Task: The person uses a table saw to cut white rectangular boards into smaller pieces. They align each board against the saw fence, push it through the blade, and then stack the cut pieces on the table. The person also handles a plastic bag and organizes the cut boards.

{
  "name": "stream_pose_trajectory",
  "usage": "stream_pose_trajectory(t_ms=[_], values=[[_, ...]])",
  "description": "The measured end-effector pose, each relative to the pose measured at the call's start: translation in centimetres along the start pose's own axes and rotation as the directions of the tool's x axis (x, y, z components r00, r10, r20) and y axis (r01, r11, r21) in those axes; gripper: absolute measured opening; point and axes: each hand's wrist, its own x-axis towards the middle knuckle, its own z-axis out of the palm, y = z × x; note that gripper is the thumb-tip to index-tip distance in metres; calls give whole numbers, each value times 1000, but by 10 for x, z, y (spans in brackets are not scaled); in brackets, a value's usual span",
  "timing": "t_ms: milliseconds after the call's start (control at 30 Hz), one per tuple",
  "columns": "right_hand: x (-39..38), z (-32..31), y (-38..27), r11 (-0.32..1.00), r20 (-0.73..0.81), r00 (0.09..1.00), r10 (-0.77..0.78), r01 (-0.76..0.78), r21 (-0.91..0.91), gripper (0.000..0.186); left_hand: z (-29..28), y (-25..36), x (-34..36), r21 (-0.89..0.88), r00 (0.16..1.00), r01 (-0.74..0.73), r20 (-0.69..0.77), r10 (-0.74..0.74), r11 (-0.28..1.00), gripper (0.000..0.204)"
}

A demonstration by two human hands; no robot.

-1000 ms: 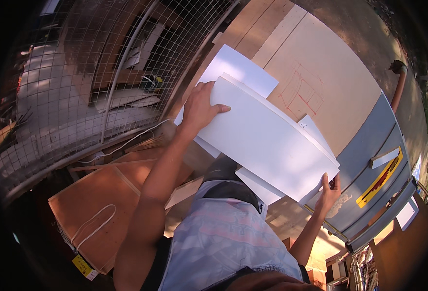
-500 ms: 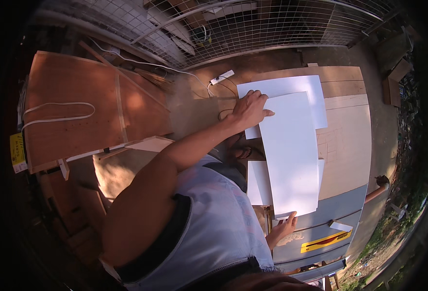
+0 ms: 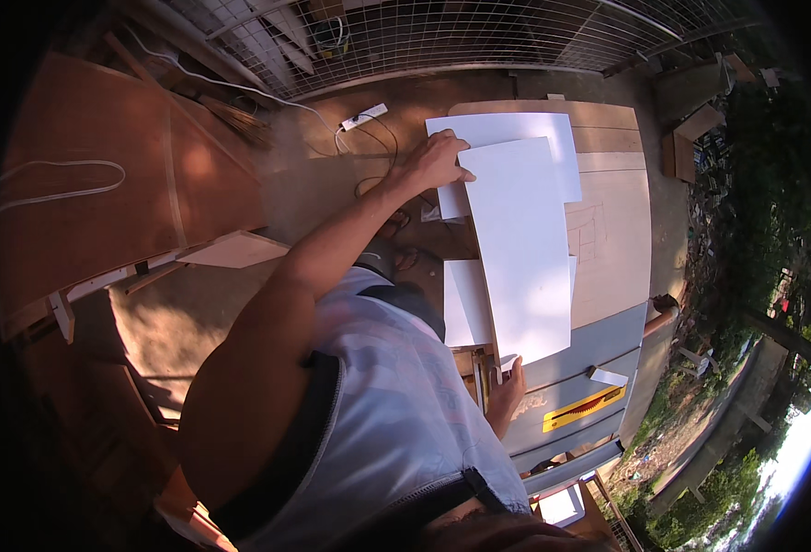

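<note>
A long white board (image 3: pixel 527 248) lies across other white boards, its left edge showing some thickness. My left hand (image 3: pixel 442 158) holds its far left corner, thumb on the upper face and fingers curled at the edge. At the near left corner, my right hand (image 3: pixel 507 391) grips the same board, part of its fingers hidden beneath. Under the far end is a wider white sheet (image 3: pixel 507 127). A smaller white piece (image 3: pixel 466 299) shows from below the left side.
The boards rest on a light wood table (image 3: pixel 608 230) joined to a grey metal top (image 3: pixel 562 368) with a yellow and red insert (image 3: pixel 585 409). A small white block (image 3: pixel 608 376) lies there. A power strip (image 3: pixel 364 116), a reddish-brown wooden panel (image 3: pixel 102 184) and a wire mesh fence (image 3: pixel 479 41) surround it.
My right hand has shifted from the board's near edge to its near left corner. My left hand keeps hold of the far corner. The whole view has swung somewhat to the right.
</note>
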Motion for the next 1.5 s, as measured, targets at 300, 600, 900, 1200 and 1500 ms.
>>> stream_pose_trajectory(t_ms=[300,600,900,1200,1500], values=[[-23,41,-15,992,-393,917,-61,11,-129,49,-31,-6,48,101,814,-571,192,548,814,36],[-18,59,-6,999,-496,868,31,-23,22,34,-25,-56,100,277,657,-754,333,677,595,31],[-9,76,3,1000,-530,848,5,1,12,24,-52,-62,177,-255,-392,-913,763,513,-318,27],[-23,60,-2,998,-534,844,-55,67,2,24,-27,-34,158,262,290,-956,901,323,129,32],[-22,71,0,986,-561,828,-11,103,132,21,-26,-28,132,442,558,-807,788,261,391,34]])
